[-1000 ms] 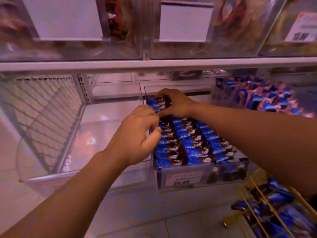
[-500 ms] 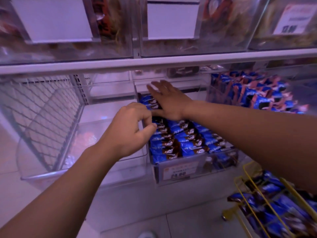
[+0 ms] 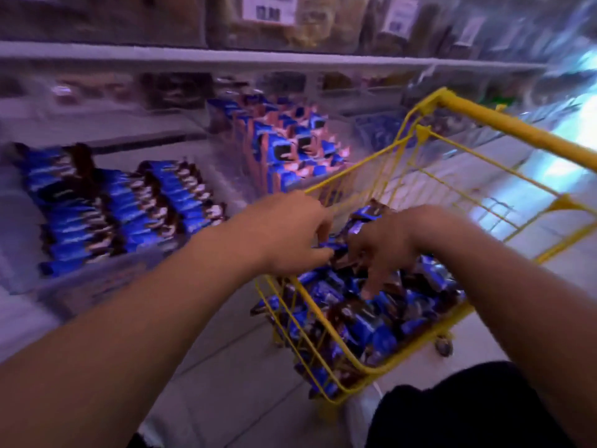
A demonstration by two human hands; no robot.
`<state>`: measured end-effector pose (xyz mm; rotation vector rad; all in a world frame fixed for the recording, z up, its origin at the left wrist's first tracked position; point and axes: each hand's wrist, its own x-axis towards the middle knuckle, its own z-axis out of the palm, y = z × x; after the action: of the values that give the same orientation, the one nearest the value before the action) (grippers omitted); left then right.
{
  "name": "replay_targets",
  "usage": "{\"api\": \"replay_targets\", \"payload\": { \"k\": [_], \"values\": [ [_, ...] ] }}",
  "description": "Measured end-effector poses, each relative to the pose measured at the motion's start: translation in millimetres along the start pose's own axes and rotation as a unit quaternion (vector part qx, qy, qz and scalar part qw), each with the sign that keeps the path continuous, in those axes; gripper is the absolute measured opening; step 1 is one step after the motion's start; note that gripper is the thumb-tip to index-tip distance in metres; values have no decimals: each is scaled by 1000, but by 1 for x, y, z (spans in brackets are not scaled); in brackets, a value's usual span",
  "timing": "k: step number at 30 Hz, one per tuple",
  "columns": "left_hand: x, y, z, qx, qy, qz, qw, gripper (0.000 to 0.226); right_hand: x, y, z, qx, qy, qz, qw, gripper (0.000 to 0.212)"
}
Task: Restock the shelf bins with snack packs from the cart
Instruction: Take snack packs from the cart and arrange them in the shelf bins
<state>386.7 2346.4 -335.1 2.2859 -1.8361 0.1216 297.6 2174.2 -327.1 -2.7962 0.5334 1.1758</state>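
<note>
Head view shows both hands, left hand [image 3: 287, 234] and right hand [image 3: 384, 247], fingers curled into the cart's [image 3: 504, 124] snack packs [image 3: 361, 321], grip unclear through blur; better gather a flat, aligned handful.

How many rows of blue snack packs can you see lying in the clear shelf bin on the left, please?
3 rows: left, middle, right, side by side in the clear shelf bin. Blur may hide more.

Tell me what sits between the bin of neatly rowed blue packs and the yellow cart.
In the head view, a clear bin of upright blue-and-pink packs sits between the rowed bin and the yellow cart; nearer the camera, the left hand crosses that gap.
</note>
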Motion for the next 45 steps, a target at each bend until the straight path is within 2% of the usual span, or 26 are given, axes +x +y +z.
{"api": "replay_targets", "payload": {
  "k": [2, 4, 6, 8, 9, 11, 12, 13, 14, 16, 17, 19, 21, 23, 25, 28, 30, 32, 36, 38, 41, 45],
  "values": [
    [19, 11, 21, 48, -138, -23, 989, 41, 14, 1, 24, 59, -86, 0, 995, 80],
    [32, 17, 37, 61, -282, -42, 957, 47, 24, -1, 40, 45, -137, -37, 989, 90],
    [41, 22, 50, 57, -381, -49, 921, 50, 31, -4, 48, -3, -155, -89, 984, 93],
    [47, 29, 60, 60, -442, -38, 894, 54, 37, -8, 53, -59, -152, -94, 982, 81],
    [50, 35, 67, 56, -461, -25, 885, 56, 42, -8, 57, -74, -156, -94, 980, 68],
    [53, 47, 80, 40, -498, -4, 866, 65, 52, -11, 55, -199, -122, -175, 956, 43],
    [54, 52, 84, 37, -511, 5, 859, 70, 49, -10, 53, -219, -119, -196, 948, 40],
    [54, 54, 88, 39, -517, 9, 855, 72, 50, -8, 55, -219, -127, -173, 952, 44],
    [54, 55, 91, 45, -516, 6, 855, 73, 49, -6, 59, -166, -138, -104, 971, 56],
    [55, 55, 95, 52, -500, -16, 864, 82, 46, -9, 60, -191, -141, -51, 970, 83],
    [55, 54, 94, 49, -489, -22, 871, 88, 46, -7, 61, -204, -141, -45, 968, 87],
    [58, 55, 98, 38, -474, 6, 880, 83, 45, -1, 64, -152, -143, -42, 977, 78],
    [59, 56, 103, 50, -494, 44, 867, 60, 42, 5, 63, -34, -159, -7, 987, 58],
    [58, 56, 102, 54, -491, 52, 868, 50, 34, 15, 55, 41, -176, -8, 983, 55],
    [57, 54, 96, 46, -471, 38, 880, 49, 20, 30, 42, 119, -154, -26, 981, 55],
    [59, 47, 85, 14, -435, 8, 900, 39, -3, 58, 24, 271, -85, -89, 955, 52],
    [60, 40, 76, -18, -399, -2, 917, 33, -13, 69, 19, 309, -35, -120, 943, 53],
    [59, 33, 69, -56, -359, -19, 932, 27, -14, 71, 20, 324, -20, -126, 937, 54],
    [55, 12, 61, -134, -244, -88, 957, 5, 3, 73, 28, 322, 3, -97, 942, 56],
    [53, 5, 61, -229, -198, -164, 939, 7, 12, 75, 29, 303, 30, -69, 950, 57],
    [51, 2, 60, -356, -168, -258, 882, 10, 24, 72, 30, 279, 36, -49, 958, 56],
    [56, 1, 58, -375, -124, -279, 875, 11, 34, 62, 39, 312, -42, -41, 948, 51]
  ]
}}
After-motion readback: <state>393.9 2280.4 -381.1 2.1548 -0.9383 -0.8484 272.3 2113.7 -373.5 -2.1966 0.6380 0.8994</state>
